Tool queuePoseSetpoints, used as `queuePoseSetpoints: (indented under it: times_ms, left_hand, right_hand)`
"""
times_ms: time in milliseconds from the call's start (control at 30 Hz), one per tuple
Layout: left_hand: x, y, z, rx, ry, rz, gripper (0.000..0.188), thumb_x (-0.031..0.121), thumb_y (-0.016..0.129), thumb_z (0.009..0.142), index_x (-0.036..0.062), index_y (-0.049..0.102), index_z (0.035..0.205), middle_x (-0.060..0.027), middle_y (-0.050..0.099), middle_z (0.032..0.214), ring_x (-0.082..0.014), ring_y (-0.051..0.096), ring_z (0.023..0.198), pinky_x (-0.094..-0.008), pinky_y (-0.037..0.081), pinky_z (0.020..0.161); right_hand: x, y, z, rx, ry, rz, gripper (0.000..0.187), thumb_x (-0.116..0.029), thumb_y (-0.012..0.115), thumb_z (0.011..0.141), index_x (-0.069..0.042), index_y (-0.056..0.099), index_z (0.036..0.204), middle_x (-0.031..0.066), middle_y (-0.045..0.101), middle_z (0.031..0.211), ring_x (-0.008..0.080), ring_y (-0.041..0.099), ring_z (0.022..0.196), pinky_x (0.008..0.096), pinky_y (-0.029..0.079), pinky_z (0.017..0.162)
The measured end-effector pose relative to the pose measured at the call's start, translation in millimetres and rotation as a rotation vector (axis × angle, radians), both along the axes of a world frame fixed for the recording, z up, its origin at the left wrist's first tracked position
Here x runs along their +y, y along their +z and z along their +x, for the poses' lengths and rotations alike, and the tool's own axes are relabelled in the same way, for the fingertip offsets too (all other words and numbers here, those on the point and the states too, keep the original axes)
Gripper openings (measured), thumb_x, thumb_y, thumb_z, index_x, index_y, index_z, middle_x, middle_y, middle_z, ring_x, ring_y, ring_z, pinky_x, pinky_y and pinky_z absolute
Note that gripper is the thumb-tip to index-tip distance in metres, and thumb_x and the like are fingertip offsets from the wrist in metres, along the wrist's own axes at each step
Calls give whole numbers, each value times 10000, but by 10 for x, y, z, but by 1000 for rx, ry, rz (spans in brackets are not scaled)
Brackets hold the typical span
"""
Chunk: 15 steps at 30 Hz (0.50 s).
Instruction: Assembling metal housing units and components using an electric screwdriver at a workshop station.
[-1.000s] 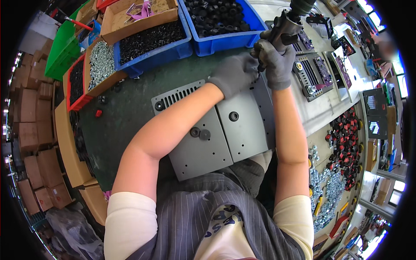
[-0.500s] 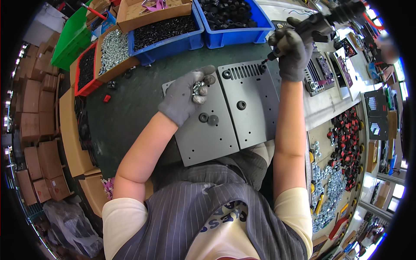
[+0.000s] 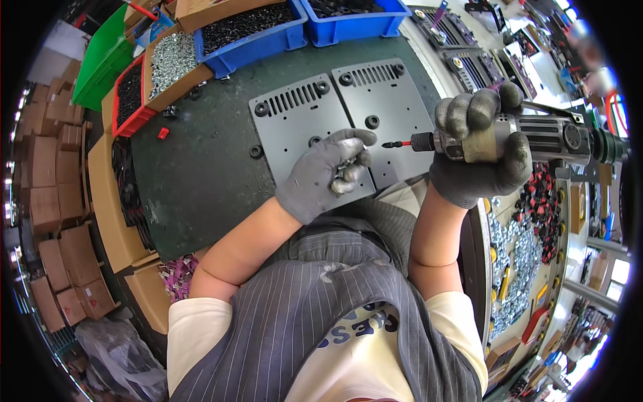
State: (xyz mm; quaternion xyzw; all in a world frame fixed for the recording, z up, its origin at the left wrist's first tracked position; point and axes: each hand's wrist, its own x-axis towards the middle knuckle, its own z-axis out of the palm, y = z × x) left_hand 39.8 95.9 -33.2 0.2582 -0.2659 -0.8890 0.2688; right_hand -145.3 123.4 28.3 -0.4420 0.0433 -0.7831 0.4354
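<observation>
Two grey metal plates lie side by side, a left plate and a right plate, each with a row of slots at its far end. Black round rubber feet sit on them, one of them a foot on the right plate; a loose foot lies beside the left plate. My gloved left hand is curled over the left plate around small silver screws, mostly hidden by the fingers. My gloved right hand grips a power screwdriver held sideways. Its red-and-black bit points at my left fingertips, over the right plate.
Along the far edge stand blue bins of black parts, a cardboard box of silver screws and a red bin. A small red piece lies on the dark green table. Trays of metal hardware are at right.
My right hand has brought the screwdriver nearer and turned it sideways, away from the right plate's far corner. My left hand has moved right and nearer, uncovering feet at the left plate's far end.
</observation>
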Motion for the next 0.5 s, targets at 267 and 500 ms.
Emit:
queuePoseSetpoints:
  times_ms: [267, 500]
  left_hand:
    - [224, 41, -47, 191, -133, 138, 285, 117, 403, 940, -38, 517, 1150, -53, 505, 785, -54, 410, 565, -156, 322, 411]
    - [336, 169, -94, 130, -229, 245, 298, 145, 414, 949, -38, 508, 1166, -38, 498, 765, -49, 399, 567, -152, 309, 397]
  right_hand:
    - [296, -26, 97, 70, -52, -64, 513, -203, 558, 801, -39, 399, 1261, 125, 582, 863, 222, 582, 637, 347, 498, 553]
    - [437, -63, -34, -2, 12, -15, 523, -256, 578, 805, -40, 431, 1258, 96, 593, 847, 179, 559, 580, 306, 485, 529]
